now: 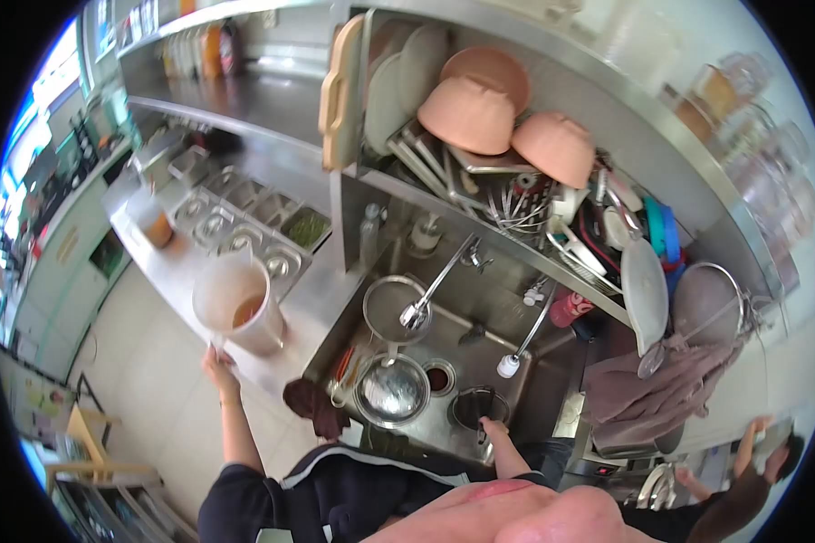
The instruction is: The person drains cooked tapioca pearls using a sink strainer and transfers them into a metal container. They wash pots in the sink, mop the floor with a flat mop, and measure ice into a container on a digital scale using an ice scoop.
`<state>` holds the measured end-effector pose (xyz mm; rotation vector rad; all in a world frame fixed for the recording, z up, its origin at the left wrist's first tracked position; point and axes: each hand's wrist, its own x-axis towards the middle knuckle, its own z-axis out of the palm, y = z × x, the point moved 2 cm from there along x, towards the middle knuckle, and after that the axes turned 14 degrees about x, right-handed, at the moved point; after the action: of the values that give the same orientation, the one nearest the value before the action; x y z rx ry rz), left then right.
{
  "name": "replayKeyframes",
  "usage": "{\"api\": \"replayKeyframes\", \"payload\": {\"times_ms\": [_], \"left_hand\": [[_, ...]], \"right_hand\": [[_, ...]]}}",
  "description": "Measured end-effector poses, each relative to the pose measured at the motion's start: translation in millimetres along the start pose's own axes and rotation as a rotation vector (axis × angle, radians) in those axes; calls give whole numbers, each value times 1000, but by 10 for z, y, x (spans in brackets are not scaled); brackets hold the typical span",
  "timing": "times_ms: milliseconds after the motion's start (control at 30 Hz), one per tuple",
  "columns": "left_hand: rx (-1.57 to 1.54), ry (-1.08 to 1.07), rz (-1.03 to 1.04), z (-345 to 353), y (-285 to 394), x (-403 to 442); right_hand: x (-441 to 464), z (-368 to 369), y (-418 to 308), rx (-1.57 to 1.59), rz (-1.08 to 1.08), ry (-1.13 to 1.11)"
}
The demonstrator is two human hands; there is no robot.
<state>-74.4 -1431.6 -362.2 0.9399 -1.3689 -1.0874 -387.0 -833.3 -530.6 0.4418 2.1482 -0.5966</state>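
My left hand (219, 364) is closed round the handle of a large translucent pitcher (237, 303), which stands on the steel counter's edge with some brownish liquid inside. Over the sink, my right hand (491, 425) grips the handle of a dark round strainer (476, 409) at the basin's lower right. Left of that strainer, a shiny metal bowl (391, 391) sits in the sink. A round mesh sieve (397, 308) lies behind the bowl, under a faucet (414, 314).
Pink bowls (466, 115) and utensils fill the rack above the sink. Metal food containers (244, 201) line the left counter. A brown cloth (315, 407) hangs at the sink's front corner. Another person (743, 498) is at the lower right.
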Motion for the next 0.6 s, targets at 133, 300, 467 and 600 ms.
{"api": "replayKeyframes", "payload": {"times_ms": [133, 300, 467, 600], "left_hand": [[188, -102, -6, -14, 211, -51], [185, -72, -48, -192, 30, -103], [3, 163, -330, -375, 71, -308], [-73, 270, -514, -707, -197, -553]], "right_hand": [[-1417, -196, -938, -52, -695, -700], [-4516, -1922, -2610, 35, -1646, 314], [-5344, -3382, -4283, 199, -1510, 1428], [-5174, -3985, -4988, -86, -1095, 1508]]}}
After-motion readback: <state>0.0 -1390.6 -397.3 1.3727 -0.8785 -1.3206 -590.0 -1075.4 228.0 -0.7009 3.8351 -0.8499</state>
